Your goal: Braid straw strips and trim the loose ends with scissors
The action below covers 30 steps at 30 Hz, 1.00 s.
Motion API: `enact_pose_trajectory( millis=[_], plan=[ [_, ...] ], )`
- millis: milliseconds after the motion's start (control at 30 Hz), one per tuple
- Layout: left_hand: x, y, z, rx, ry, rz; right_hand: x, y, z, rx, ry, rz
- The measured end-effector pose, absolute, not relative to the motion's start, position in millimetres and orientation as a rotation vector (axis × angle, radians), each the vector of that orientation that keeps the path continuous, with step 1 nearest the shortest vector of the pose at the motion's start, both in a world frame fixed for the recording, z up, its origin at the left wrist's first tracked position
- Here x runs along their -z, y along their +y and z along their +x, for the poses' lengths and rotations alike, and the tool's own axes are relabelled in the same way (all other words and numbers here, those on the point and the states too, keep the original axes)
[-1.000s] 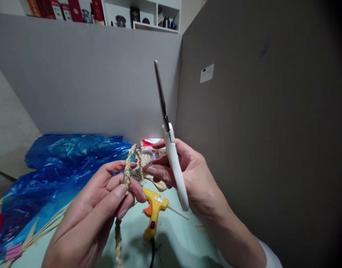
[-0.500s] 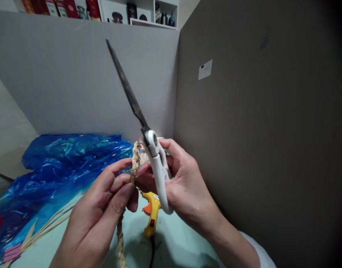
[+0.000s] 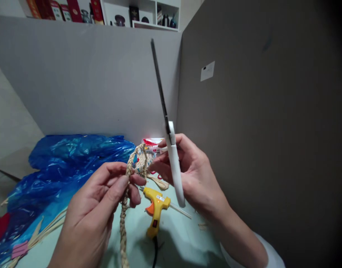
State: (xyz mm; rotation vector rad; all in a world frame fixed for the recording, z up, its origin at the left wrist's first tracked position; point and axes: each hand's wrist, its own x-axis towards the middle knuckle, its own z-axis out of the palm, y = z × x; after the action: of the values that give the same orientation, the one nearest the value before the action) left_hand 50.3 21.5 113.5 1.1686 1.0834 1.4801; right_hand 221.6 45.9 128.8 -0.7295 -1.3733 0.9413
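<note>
One braided cord (image 3: 123, 223), pinched by left hand (image 3: 101, 201), thumb against fingers; long axis near-upright, looping above fingertips, hanging below. Left nearer. Right hand (image 3: 197, 175) grips scissors (image 3: 175, 163), fingertips right of loop, contact unclear.

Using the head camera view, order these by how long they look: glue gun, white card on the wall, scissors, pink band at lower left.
1. Scissors, though they look closer to the camera
2. Glue gun
3. White card and pink band: too alike to rank
</note>
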Motion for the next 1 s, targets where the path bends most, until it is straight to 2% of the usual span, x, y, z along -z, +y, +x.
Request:
enact_pose_trajectory(
  millis=[167, 267, 600, 767, 1000],
  plan=[
    [-126.4, 19.8, 46.8, -1.516, 0.936, 0.901, -122.7, 53.7, 234.2, -0.628, -1.759, -0.709],
    [-130.7, 19.1, 41.8, -1.545, 0.911, 0.757, -114.8, 59.9, 236.2, -0.329, -1.941, -0.722],
    [-127.9, 24.1, 27.5, -1.572, 0.729, 0.768, -88.9, 82.8, 234.8, 0.464, -1.981, -0.659],
    [-129.4, 21.1, 29.2, -1.572, 0.65, 0.719, -93.2, 81.4, 230.1, 0.609, -1.933, -0.667],
    [-127.1, 18.4, 32.4, -1.589, 0.646, 0.722, -87.9, 80.4, 227.9, 0.538, -1.91, -0.672]
  ],
)
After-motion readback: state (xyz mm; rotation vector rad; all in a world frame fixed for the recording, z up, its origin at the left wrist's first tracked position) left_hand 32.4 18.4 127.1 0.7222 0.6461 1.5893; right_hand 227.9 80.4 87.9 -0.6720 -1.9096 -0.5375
